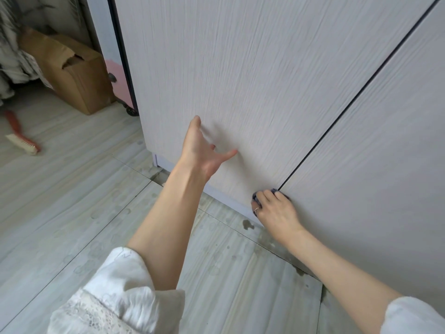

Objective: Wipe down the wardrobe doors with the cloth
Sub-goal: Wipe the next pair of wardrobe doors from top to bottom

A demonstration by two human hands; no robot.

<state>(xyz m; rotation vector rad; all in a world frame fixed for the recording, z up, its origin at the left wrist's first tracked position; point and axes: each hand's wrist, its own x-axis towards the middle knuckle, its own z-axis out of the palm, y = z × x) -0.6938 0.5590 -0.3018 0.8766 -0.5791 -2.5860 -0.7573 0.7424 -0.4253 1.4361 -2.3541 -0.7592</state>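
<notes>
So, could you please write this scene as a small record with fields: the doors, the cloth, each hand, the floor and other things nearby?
doors: left door and right door, pale wood grain, closed, a dark gap between them
cloth: dark cloth, mostly hidden under the right hand
right hand: right hand presses the cloth at the doors' bottom edge, at the gap
left hand: left hand open, fingers spread, on the left door
floor: pale tiles with wet spots
nearby: cardboard box, red brush

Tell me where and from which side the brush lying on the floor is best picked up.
Grip the brush by its red handle, the end pointing away toward the cardboard box, coming down from above. It seems to lie flat on the floor with open space around it; the pale bristle end is nearer the camera.
</notes>
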